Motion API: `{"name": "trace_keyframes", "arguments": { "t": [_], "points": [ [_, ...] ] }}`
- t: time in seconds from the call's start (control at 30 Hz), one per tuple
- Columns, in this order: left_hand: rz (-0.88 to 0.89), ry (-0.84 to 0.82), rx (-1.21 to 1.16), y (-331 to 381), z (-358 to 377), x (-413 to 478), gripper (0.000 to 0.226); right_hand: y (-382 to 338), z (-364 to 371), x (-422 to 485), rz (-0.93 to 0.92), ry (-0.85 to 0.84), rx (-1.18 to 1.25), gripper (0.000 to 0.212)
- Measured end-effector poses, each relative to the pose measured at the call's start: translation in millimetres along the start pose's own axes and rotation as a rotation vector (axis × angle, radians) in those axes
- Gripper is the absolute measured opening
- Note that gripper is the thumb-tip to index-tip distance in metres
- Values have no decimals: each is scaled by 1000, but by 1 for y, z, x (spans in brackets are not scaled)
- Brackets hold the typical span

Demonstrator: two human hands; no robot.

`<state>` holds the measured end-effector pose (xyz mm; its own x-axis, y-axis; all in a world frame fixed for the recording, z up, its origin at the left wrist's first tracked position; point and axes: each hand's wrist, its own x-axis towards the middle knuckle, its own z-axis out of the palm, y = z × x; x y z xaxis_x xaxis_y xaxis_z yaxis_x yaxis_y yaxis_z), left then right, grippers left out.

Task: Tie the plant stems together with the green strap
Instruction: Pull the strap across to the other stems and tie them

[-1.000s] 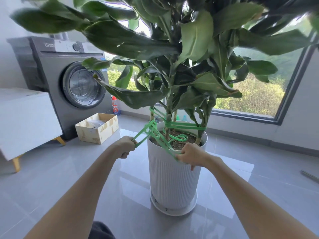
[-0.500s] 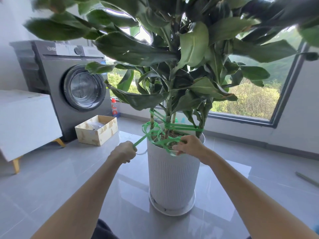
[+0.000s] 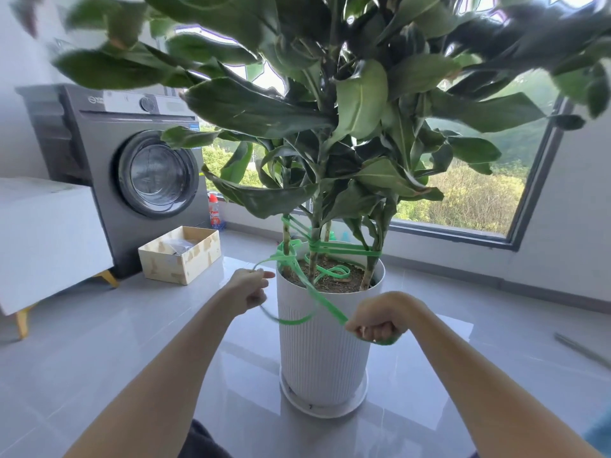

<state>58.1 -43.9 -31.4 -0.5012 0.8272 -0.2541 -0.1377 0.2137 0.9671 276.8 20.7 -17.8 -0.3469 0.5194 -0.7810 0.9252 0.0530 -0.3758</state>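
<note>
A tall leafy plant stands in a white ribbed pot (image 3: 322, 352) on the floor, its thin stems (image 3: 313, 256) rising from the soil. The green strap (image 3: 344, 251) is wound around the stems just above the pot rim, with a loose loop lying on the soil. My left hand (image 3: 249, 290) pinches one strap end left of the rim. My right hand (image 3: 380, 320) grips the other end in a fist in front of the pot, the strap running taut from the stems down to it.
A grey washing machine (image 3: 132, 173) stands at the back left, with a white cabinet (image 3: 43, 233) beside it. An open cardboard box (image 3: 180, 254) and a small bottle (image 3: 215, 214) sit on the tiled floor. A large window (image 3: 479, 193) is behind the plant.
My right hand has pulled away from the pot rim, down and to the right, drawing the strap taut. My left hand stays near the rim's left side, and the leaves shake.
</note>
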Motion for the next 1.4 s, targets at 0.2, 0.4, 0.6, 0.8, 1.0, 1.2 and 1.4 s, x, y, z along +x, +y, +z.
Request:
{"name": "trace_keyframes", "arguments": {
  "t": [0.2, 0.4, 0.6, 0.8, 1.0, 1.2, 1.4],
  "points": [
    [179, 186, 1006, -21, -4, 21, 41, 9, 2, 1, 143, 140, -56, 33],
    [-12, -77, 1358, -27, -1, 19, 37, 20, -15, 19, -93, 761, -29, 27],
    [-59, -273, 1347, -23, 6, 7, 35, 15, -14, 30, -187, 952, 5, 42],
    [-151, -428, 1494, -22, 0, -5, 37, 3, -9, 33, -125, 1047, -42, 27],
    [-72, -360, 1152, -19, -3, -5, 56, -10, -9, 31, -246, 908, 128, 35],
    [-11, -502, 991, -10, -1, -10, 44, -21, -1, 10, -280, 535, 27, 32],
    [103, -494, 1103, -14, 8, -5, 30, -23, 7, 26, -251, 440, 91, 52]
  ]
}}
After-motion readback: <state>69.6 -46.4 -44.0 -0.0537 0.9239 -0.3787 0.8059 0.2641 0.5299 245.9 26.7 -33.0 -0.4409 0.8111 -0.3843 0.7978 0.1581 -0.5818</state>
